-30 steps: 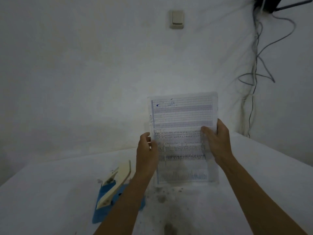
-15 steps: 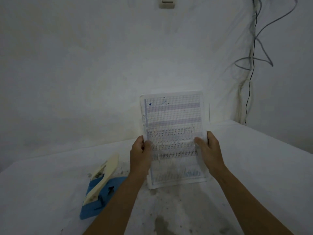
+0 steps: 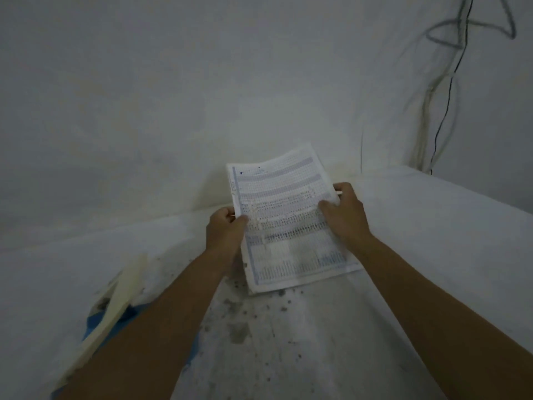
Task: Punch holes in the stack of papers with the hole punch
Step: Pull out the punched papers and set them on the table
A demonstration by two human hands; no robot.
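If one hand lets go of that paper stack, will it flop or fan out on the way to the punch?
Likely floppy: the stack of papers is thin and looks slightly bowed between the left hand and right hand. Its left edge looks ragged, so sheets may slide apart. It is probably light.

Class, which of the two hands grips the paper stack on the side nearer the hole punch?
The left hand, gripping the paper stack beside the hole punch.

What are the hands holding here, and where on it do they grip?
Both hold the stack of printed white papers: the left hand pinches its left edge, the right hand its right edge, both about midway up.
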